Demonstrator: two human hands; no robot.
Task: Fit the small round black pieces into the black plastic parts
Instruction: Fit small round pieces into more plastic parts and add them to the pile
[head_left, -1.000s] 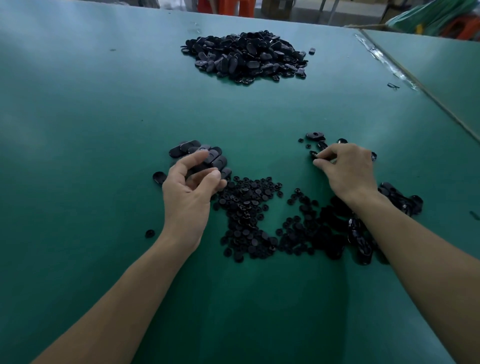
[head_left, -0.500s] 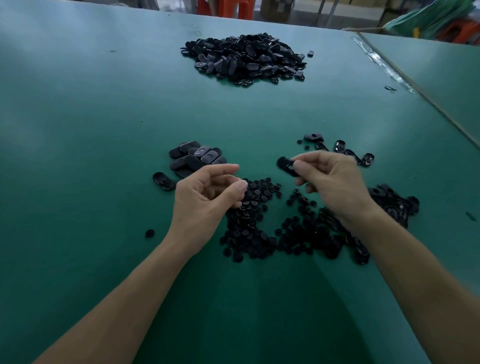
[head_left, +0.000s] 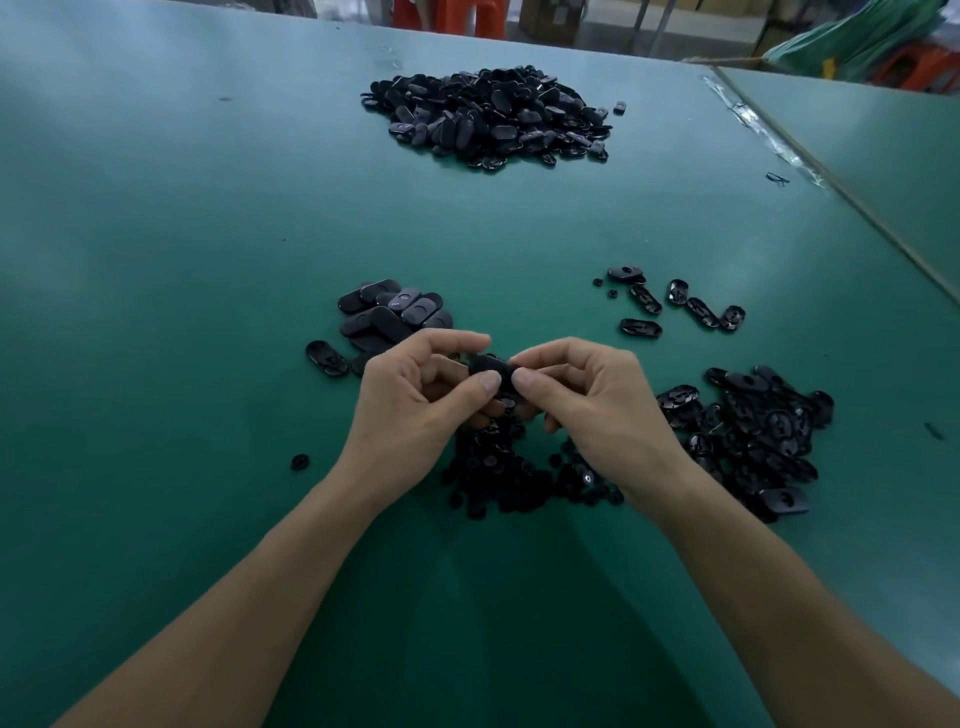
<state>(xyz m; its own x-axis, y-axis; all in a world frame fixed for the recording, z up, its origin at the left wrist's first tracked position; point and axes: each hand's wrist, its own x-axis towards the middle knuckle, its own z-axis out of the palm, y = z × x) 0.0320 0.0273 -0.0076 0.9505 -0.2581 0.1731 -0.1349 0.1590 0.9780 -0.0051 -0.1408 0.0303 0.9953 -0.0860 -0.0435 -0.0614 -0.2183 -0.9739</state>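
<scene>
My left hand (head_left: 415, 400) and my right hand (head_left: 592, 405) meet at the middle of the green table (head_left: 208, 208), both pinching one black oval plastic part (head_left: 491, 365) between thumbs and fingers. Whether a small round piece sits in it is hidden by my fingers. Beneath my hands lies a heap of small round black pieces (head_left: 514, 478). A small stack of oval parts (head_left: 392, 314) rests just left of and beyond my left hand. To the right spreads a pile of open-faced oval parts (head_left: 753, 441).
A large heap of black oval parts (head_left: 488, 117) sits far back at centre. Several loose parts (head_left: 675, 306) lie at the right, beyond my right hand. One round piece (head_left: 300, 461) lies alone at the left. A table seam (head_left: 831, 192) runs along the right.
My right hand picked an oval part from the loose ones at right and carried it leftward. My left hand rose from the stack and met it at centre; both hold the part now.
</scene>
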